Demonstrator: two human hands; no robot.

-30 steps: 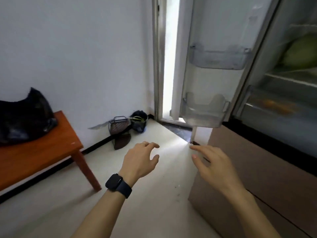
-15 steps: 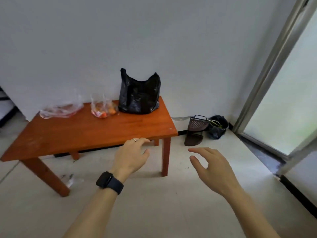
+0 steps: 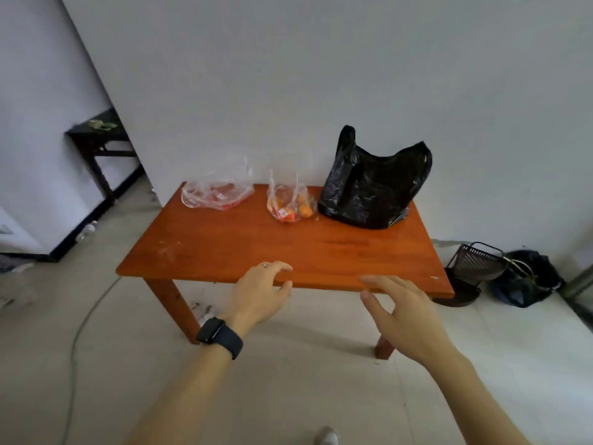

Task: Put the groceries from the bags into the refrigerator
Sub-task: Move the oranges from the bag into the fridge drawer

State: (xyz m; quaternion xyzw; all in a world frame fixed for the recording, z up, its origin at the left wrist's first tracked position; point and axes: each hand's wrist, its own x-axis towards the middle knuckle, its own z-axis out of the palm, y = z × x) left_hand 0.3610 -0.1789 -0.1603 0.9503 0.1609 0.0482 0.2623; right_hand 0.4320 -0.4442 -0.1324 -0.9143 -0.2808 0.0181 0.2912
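Note:
A low orange wooden table (image 3: pixel 250 248) stands against the white wall. Along its far edge sit three bags: a black plastic bag (image 3: pixel 373 184) at the right, a clear bag of oranges (image 3: pixel 290 202) in the middle, and a flattened clear bag (image 3: pixel 216 192) at the left. My left hand (image 3: pixel 260 293), with a black watch on the wrist, hovers at the table's near edge, fingers loosely curled and holding nothing. My right hand (image 3: pixel 402 311) hovers beside it, fingers relaxed and empty. The refrigerator is out of view.
A dark wire basket (image 3: pixel 475 263) and a dark bag (image 3: pixel 526 277) lie on the floor right of the table. A dark side table (image 3: pixel 98 139) stands at the back left. A cable (image 3: pixel 80 332) runs along the pale floor.
The view has swung left from the open refrigerator door to face the table, which is now closer and centred. Both hands stay raised and empty.

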